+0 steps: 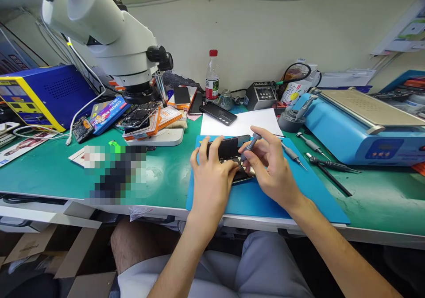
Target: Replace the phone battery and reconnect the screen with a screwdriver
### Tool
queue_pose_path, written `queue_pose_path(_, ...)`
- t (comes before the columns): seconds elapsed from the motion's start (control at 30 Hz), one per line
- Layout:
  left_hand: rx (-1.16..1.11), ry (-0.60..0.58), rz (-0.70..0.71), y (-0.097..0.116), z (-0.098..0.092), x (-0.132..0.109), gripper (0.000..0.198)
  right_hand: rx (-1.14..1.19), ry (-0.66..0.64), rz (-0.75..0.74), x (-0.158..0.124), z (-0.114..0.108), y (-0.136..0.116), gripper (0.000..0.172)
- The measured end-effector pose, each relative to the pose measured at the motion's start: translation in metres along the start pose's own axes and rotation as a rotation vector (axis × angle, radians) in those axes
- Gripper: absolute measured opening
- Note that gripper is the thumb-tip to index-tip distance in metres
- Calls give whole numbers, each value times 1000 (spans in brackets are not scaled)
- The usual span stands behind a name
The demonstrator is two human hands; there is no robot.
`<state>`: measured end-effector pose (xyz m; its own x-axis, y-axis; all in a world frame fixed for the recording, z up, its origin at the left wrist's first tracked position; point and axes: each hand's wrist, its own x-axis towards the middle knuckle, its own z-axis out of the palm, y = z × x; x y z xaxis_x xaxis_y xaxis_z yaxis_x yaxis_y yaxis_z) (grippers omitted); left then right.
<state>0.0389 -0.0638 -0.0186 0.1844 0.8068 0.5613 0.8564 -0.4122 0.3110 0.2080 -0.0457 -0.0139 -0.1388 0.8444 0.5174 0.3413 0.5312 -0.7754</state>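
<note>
An opened phone (245, 179) lies on the blue mat (285, 203), its inner parts exposed. Its dark screen panel (229, 147) stands raised along the far side. My left hand (212, 176) grips the phone, fingers curled over the raised panel and thumb down near the inner parts. Between the thumb and fingers of my right hand (274, 167) is a grey precision screwdriver (251, 145), tilted with its lower end toward the phone's inside. The screwdriver's tip is too small and covered to make out.
More screwdrivers (294, 156) lie right of the hands, before a blue heating plate machine (365, 129). Behind the mat are white paper (245, 123), another phone (218, 113) and a bottle (212, 79). A microscope (109, 36) stands left, with a blue-yellow device (49, 94) beyond it.
</note>
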Motion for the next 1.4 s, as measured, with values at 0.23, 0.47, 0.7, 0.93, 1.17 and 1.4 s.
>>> queue_pose_path(0.23,13,19,-2,2,1,-1,10,-111,199,-33,7,0,6,49)
queue_pose_path(0.47,21,30,2,2,2,-2,11,-278,122,-53,16,3,11,46)
queue_pose_path(0.7,17,24,-3,2,2,-1,12,-327,99,-55,16,5,13,47)
queue_pose_path(0.93,17,25,-3,3,2,-1,12,-328,101,-41,16,5,13,49)
queue_pose_path(1.17,20,24,-6,3,2,-1,12,-344,94,-23,16,5,12,48)
queue_pose_path(1.4,22,25,0,3,2,-2,12,-521,105,-111,17,3,7,45)
